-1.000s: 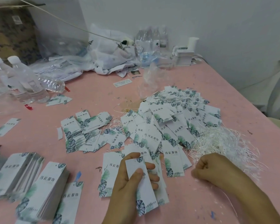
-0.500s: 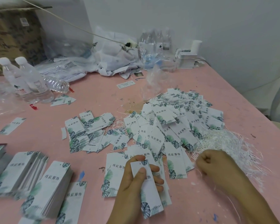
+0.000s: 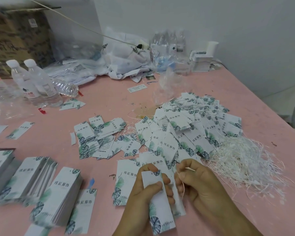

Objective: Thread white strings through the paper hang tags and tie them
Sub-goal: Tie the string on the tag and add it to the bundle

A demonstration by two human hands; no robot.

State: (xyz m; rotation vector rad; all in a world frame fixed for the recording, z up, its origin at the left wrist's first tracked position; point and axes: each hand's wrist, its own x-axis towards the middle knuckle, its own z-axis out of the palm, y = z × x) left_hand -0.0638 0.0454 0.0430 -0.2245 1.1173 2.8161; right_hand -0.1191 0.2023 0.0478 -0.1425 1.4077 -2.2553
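Note:
My left hand (image 3: 143, 193) grips a white paper hang tag (image 3: 157, 206) with green leaf print, thumb across its face, hole end pointing up. Close beside it on the right, my right hand (image 3: 199, 186) pinches a thin white string (image 3: 182, 186) between thumb and fingers, a pale tip sticking out near the knuckles. A loose heap of white strings (image 3: 245, 160) lies on the pink table (image 3: 109, 103) just right of my hands. A big pile of strung tags (image 3: 186, 130) spreads beyond them.
Neat stacks of unstrung tags (image 3: 61, 193) sit at the lower left, with a smaller scatter of tags (image 3: 97, 135) mid-table. Water bottles (image 3: 34, 82) stand at far left, plastic bags (image 3: 126, 60) and more bottles along the back wall. The table's right edge runs diagonally.
My right hand came left from the string heap, drawing one string with it, and now sits right beside the tag in my left hand. The left hand kept its hold.

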